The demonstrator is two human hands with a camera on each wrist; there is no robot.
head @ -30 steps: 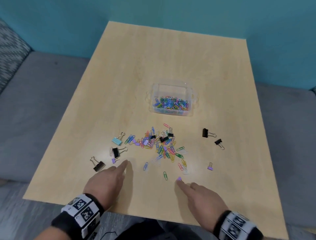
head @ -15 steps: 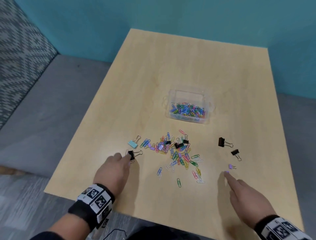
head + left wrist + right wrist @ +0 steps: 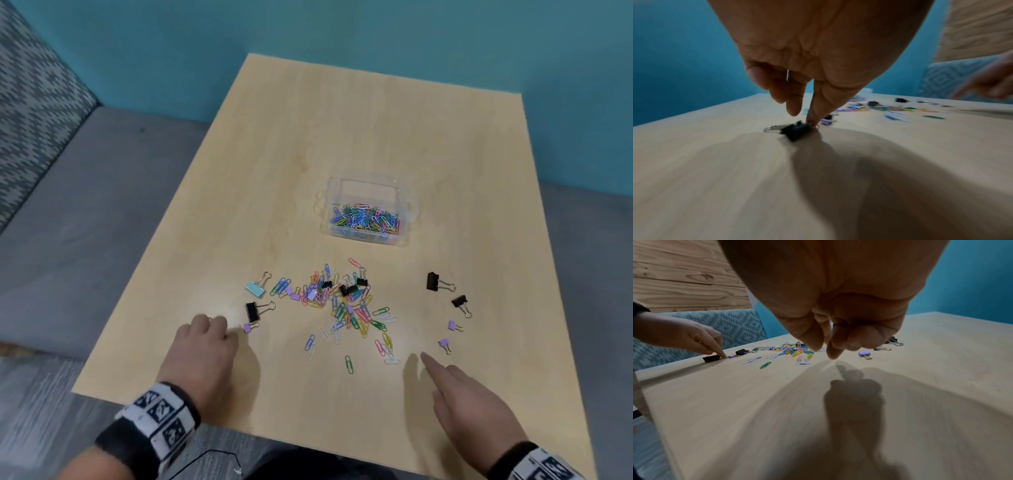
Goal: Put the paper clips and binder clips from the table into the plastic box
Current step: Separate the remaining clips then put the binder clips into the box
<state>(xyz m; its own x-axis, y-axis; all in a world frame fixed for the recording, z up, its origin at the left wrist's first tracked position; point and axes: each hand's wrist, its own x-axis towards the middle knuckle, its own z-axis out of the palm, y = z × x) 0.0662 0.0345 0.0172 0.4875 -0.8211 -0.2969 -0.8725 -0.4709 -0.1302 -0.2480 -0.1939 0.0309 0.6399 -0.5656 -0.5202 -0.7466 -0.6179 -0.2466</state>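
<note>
A clear plastic box [image 3: 363, 181] holding coloured paper clips stands mid-table. In front of it lies a pile of paper clips [image 3: 342, 301] mixed with small binder clips. My left hand [image 3: 227, 330] is at the pile's left, and its straight index finger [image 3: 813, 116] presses on a black binder clip [image 3: 795, 132], which the hand hides in the head view. A purple clip [image 3: 246, 327] and another black clip [image 3: 252, 311] lie just beyond. My right hand [image 3: 424, 359] hovers empty with the index finger out, just short of a purple binder clip [image 3: 444, 342].
A light blue binder clip [image 3: 255, 289] lies left of the pile. Two black ones [image 3: 433, 281] and another purple one [image 3: 452, 324] lie to the right. The wooden table [image 3: 376, 120] is surrounded by a grey bench [image 3: 85, 205] and a teal wall.
My left hand covered the far-left black binder clip and slid it right, toward the purple clip. My right finger pushed a purple clip right, beside another, and has now come off it.
</note>
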